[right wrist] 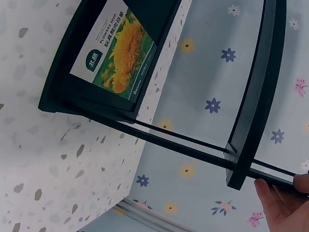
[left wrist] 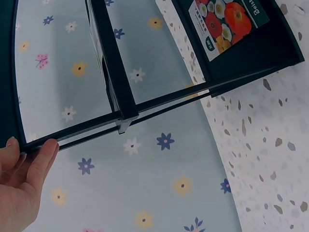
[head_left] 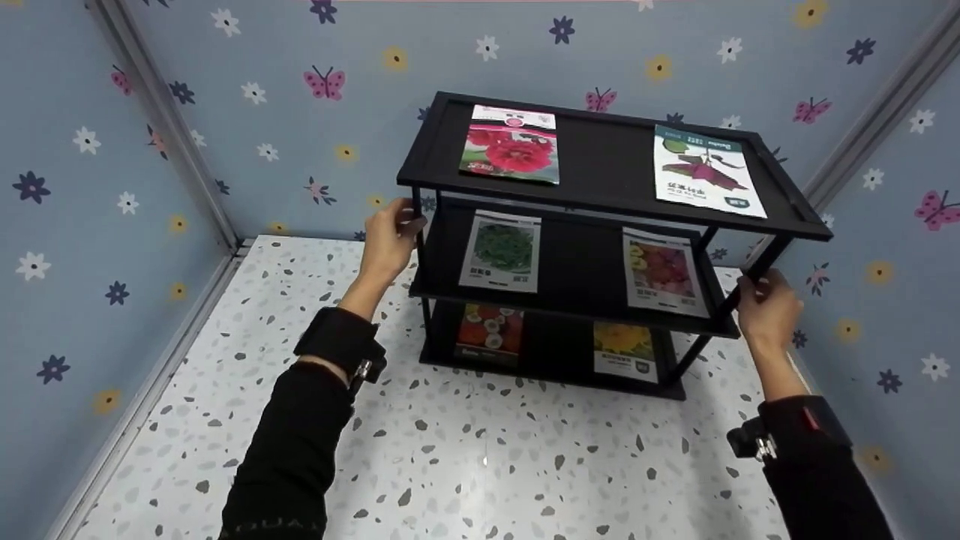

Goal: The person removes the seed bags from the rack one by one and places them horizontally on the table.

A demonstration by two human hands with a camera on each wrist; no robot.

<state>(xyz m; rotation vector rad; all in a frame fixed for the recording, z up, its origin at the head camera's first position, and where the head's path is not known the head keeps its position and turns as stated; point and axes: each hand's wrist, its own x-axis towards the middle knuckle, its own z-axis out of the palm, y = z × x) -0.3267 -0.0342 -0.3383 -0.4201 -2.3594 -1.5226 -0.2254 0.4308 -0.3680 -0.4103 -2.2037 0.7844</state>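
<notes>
While the black three-tier rack [head_left: 577, 262] stands upright over the speckled white worktop [head_left: 525, 465], a person holds it from both sides. The left hand [head_left: 391, 236] has a narrow grip, thumb and fingers closed about the left front post [head_left: 421, 259] just below the top shelf [head_left: 607, 150]. The right hand [head_left: 769, 307] grips the right front post [head_left: 763, 256] in the same way, between the top shelf and the middle shelf [head_left: 581, 232]. Whether the rack's base touches the worktop cannot be told.

Each shelf carries two picture packets, well apart. On top lie a pink-flowered packet [head_left: 517, 154] at the left and a purple-flowered packet [head_left: 705, 172] at the right. The middle shelf has a green-leaf packet [head_left: 502, 247] at the left and a red-and-pink packet [head_left: 664, 270] at the right. On the bottom shelf [head_left: 555, 345] are a red-and-white-flowered packet [head_left: 491, 330] and, to its right, a yellow-flowered packet [right wrist: 120, 53] marked "FLOWERS SEED".

Both forearms wear black sleeves [head_left: 292, 442] and wrist bands [head_left: 337, 339]. Pale blue walls [head_left: 262, 112] patterned with flowers and butterflies enclose the worktop.
</notes>
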